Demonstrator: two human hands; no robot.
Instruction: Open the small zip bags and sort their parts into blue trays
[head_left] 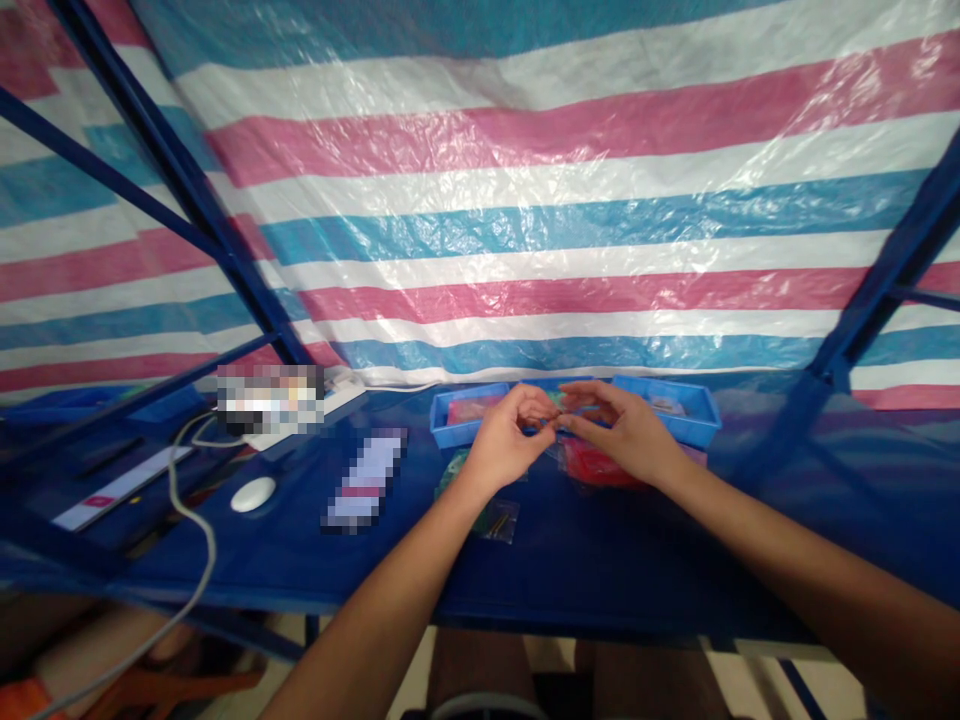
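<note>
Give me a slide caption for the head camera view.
Both hands, left hand and right hand, meet fingertip to fingertip over blue trays on a blue table.

A striped plastic tarp in pink, white and blue is hanging as the back wall, dark blue metal poles are crossing it, and a blue surface is stretching below.

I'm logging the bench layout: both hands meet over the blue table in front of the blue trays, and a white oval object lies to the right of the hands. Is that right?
Not quite. In the head view the white oval object lies to the left of the hands, near the white cable. The rest holds: the left hand and right hand meet over the blue table in front of the blue trays.
</note>
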